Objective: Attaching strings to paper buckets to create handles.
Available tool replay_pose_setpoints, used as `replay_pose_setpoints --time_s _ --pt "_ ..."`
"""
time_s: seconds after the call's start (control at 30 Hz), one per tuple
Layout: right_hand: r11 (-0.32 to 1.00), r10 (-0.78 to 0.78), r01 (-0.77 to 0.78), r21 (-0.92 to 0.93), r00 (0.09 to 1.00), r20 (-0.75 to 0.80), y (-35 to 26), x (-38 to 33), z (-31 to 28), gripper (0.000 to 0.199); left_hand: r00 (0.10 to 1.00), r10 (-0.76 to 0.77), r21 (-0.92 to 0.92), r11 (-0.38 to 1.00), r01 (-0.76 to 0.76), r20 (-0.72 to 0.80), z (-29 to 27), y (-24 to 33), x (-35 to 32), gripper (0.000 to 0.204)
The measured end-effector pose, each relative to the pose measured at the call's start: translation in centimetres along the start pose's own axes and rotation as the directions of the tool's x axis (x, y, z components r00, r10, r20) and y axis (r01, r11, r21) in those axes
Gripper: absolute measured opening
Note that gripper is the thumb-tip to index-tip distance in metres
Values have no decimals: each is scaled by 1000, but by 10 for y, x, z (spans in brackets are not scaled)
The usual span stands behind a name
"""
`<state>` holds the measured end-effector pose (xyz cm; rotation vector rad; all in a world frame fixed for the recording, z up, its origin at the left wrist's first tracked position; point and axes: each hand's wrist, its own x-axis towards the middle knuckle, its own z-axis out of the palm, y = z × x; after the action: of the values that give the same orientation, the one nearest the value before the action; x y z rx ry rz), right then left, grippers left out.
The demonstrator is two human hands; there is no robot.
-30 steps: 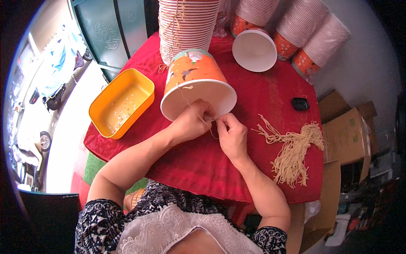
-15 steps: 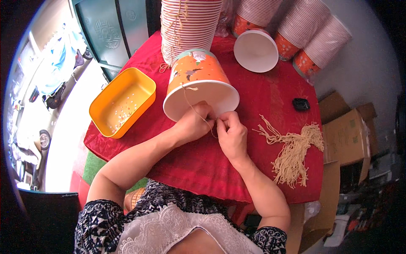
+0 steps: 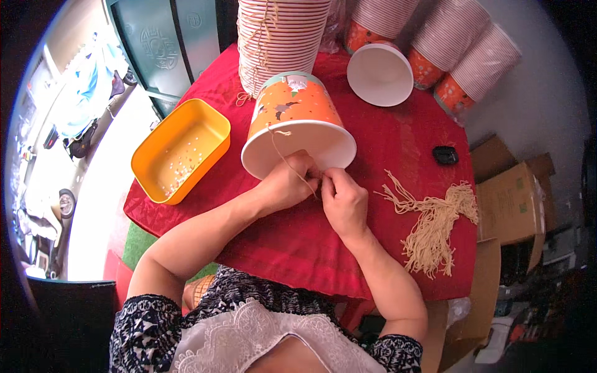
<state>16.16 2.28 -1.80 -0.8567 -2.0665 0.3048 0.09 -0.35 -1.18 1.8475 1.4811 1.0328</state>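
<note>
An orange paper bucket [image 3: 298,105] with dark and white prints lies tipped on the table, its white mouth toward me. A thin beige cord [image 3: 278,147] comes out through the bucket's side near the rim, a knotted end on the outside, and runs over the back of my left hand. My left hand [image 3: 291,181] is closed at the lower rim. Beside it, my right hand [image 3: 343,200] pinches the cord's end, fingertips almost touching the left ones. The fingertips hide the cord's end and whatever lies between them.
Right of my hands lies a bundle of beige cords [image 3: 435,227], with a small black case [image 3: 444,155] above it. A yellow tub [image 3: 140,163] holding small white bits is at left. Tall bucket stacks [image 3: 283,43] and a loose bucket [image 3: 380,76] stand behind on the red cloth [image 3: 280,255].
Both hands remain at the bucket's rim, fingertips together. The right hand has shifted slightly right and down, and the loop of cord hanging below the left hand looks smaller.
</note>
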Motion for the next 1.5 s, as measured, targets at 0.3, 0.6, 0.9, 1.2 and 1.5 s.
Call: replay_pose_setpoints --time_s 0.3,0.6,0.9,1.2,1.5 --pt "995 -51 55 -81 997 51 -2 -1 -3 8 995 -102 -29 994 102 1 -4 6 -1 12" --pt "995 -55 63 -79 994 97 4 -3 1 10 995 -7 -93 996 -2 -98 -1 4 0 8" --pt "924 299 -331 190 937 180 3 -1 -1 7 998 -7 -31 999 4 -66 2 3 -1 11" --pt "859 313 -400 321 905 290 10 5 -4 9 1000 -11 39 999 11 -4 -2 5 -4 7" --pt "798 377 -477 369 872 311 6 7 -8 11 997 47 -139 989 -55 -62 -1 20 -3 6"
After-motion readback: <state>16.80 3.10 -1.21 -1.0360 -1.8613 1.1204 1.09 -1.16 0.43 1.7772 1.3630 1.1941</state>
